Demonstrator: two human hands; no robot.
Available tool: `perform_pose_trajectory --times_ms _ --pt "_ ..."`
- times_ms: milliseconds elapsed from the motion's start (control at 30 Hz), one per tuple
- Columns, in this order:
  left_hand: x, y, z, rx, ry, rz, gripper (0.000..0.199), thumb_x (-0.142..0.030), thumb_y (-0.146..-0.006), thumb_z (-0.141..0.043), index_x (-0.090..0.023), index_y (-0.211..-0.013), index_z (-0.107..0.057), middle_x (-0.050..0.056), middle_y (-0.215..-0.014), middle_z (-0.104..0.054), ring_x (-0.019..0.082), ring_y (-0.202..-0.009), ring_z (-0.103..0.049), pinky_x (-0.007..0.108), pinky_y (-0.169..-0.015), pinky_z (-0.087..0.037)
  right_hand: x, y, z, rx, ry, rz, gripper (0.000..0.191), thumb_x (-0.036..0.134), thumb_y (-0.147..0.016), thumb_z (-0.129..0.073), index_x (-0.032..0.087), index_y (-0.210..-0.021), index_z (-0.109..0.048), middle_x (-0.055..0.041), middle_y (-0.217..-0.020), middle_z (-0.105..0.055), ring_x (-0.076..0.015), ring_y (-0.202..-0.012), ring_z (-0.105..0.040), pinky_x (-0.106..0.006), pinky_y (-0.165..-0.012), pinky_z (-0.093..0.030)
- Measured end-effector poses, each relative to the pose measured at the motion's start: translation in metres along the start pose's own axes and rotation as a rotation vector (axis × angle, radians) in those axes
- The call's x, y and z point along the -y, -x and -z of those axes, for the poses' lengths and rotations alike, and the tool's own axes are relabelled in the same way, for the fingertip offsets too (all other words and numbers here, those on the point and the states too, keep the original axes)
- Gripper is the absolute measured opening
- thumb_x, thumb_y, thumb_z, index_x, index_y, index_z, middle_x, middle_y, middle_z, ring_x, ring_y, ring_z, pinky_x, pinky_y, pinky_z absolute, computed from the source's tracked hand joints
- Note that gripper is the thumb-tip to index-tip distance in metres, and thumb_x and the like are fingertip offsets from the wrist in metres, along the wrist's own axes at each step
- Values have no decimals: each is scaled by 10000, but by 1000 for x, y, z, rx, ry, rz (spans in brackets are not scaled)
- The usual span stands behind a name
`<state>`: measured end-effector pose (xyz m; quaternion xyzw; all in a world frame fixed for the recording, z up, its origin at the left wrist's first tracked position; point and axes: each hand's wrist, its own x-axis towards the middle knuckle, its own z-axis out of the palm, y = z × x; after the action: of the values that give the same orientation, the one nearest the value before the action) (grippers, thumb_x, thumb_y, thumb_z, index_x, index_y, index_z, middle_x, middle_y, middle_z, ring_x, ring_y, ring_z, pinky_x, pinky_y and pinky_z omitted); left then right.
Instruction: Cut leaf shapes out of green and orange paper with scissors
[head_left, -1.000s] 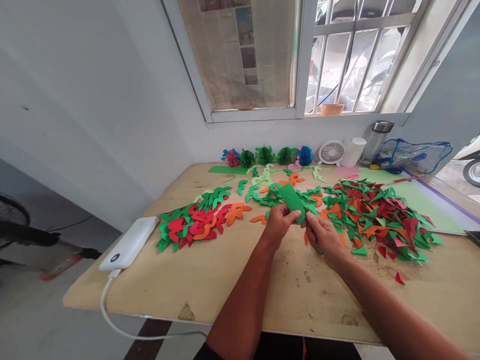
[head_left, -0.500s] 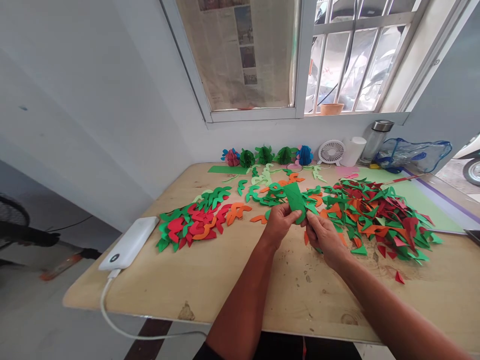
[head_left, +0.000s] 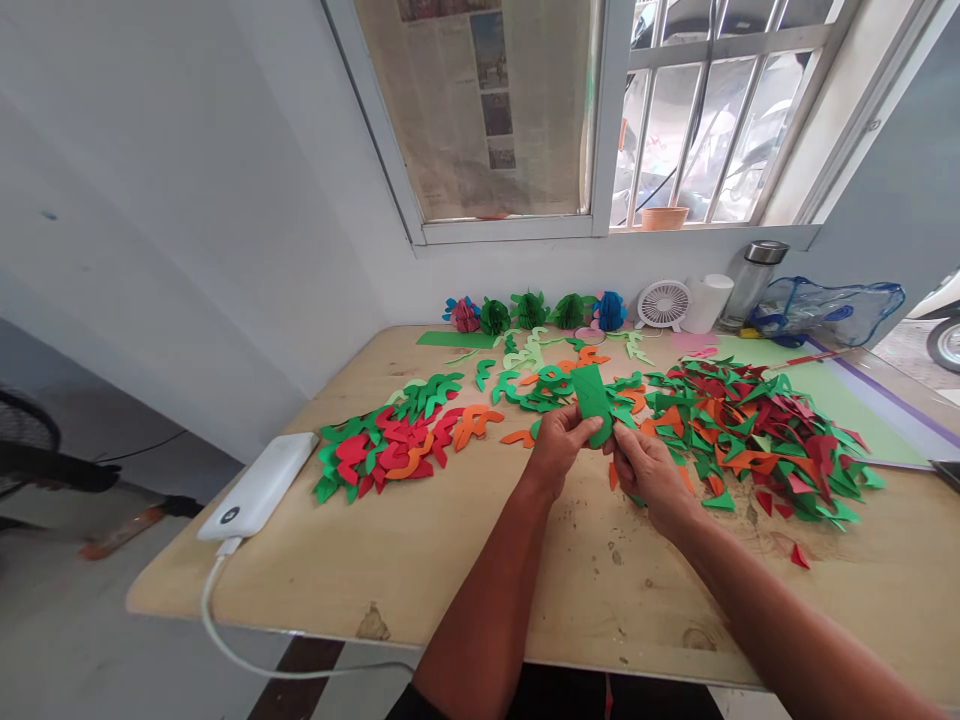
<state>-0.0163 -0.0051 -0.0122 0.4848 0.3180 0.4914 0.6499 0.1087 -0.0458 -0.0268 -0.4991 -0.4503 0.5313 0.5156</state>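
Observation:
A folded-looking piece of green paper (head_left: 590, 395) is pinched in my left hand (head_left: 557, 447), with its upper end sticking up past the fingers. My right hand (head_left: 651, 470) is closed right beside the paper's lower edge. Whatever lies inside its fingers is hidden. Behind both hands is a cluster of green and orange curved paper cut-outs (head_left: 544, 390). To the right spreads a heap of green, red and orange paper scraps (head_left: 757, 435). On the left lies a group of red, green and orange leaf-like cut-outs (head_left: 394, 445).
A white power bank (head_left: 259, 487) with a cable sits at the table's left edge. Along the wall stand several paper honeycomb figures (head_left: 531, 311), a small fan (head_left: 663, 304), a white cylinder (head_left: 706, 303), a glass bottle (head_left: 752, 284) and a clear pouch (head_left: 829, 312).
The green paper has shifted very slightly to the right in my left hand. Both hands stay in nearly the same place.

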Motion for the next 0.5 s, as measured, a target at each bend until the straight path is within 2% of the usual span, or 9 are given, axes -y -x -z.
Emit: perform_pose_trajectory --times_ms 167,367,500 --pt "2 -1 2 -44 13 -10 260 -374 -658 -724 -130 -693 -642 25 -660 -607 110 -603 -483 268 -630 -401 2 0 -1 11 13 -17 473 653 -766 -564 193 -663 -535 96 -389 -300 -61 -340 -188 -223 -348 -140" --pt "-3 1 4 10 -40 -21 253 -366 -665 -716 -130 -633 -630 19 -630 -582 110 -609 -473 263 -626 -383 5 2 -1 31 34 -27 479 663 -754 -560 192 -664 -544 93 -392 -312 -62 -338 -198 -228 -352 -133" --pt "-3 0 6 7 -40 -8 244 -361 -654 -720 -128 -671 -649 20 -650 -578 110 -615 -468 258 -617 -374 5 2 -1 36 43 -13 480 668 -755 -557 198 -661 -538 90 -388 -313 -68 -336 -209 -231 -344 -144"
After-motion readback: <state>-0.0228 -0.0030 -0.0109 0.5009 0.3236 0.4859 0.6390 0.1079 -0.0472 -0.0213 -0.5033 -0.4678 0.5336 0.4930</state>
